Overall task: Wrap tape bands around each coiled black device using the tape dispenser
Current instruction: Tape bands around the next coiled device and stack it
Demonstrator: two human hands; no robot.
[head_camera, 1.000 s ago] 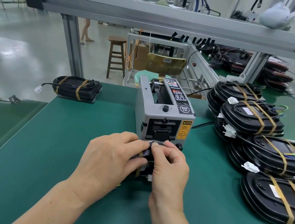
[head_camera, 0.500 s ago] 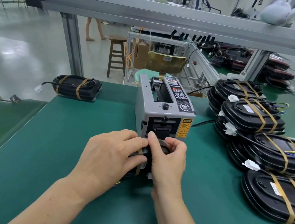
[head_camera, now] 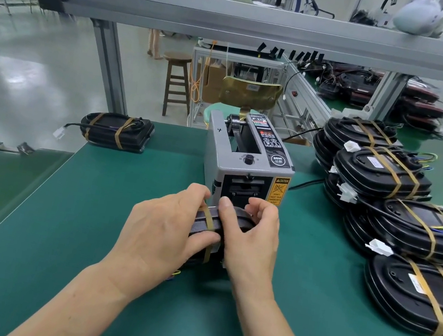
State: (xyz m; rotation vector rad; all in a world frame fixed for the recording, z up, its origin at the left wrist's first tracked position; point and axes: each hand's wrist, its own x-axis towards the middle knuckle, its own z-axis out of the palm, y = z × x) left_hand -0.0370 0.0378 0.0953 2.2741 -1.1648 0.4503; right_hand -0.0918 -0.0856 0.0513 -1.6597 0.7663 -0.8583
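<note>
Green-matted workbench [head_camera: 86,233]: carried every item listed below.

Coiled black device [head_camera: 236,218]: stood on edge near the middle of the workbench, just in front of the dispenser's outlet and mostly covered by the hands. Whether it touched the mat could not be told.

Tan tape band [head_camera: 209,220]: ran over the device's upper edge and down its near face, between the two hands.

Left hand [head_camera: 162,234]: fingers curled over the device's top and thumb against its near face, grasping it.

Right hand [head_camera: 252,240]: thumb pressed on the upper edge just beside the band, fingers hooked round the far side, grasping the same device.

Grey box-shaped tape dispenser [head_camera: 244,165]: upright behind the hands, with a yellow caution label on its front.

Stacked black devices with tan bands and white connectors [head_camera: 360,173]: piled along the right edge.

Single banded black device [head_camera: 115,132]: lay flat at the far left corner.

Wooden stool [head_camera: 176,81]: stood on the floor beyond the far edge.
</note>
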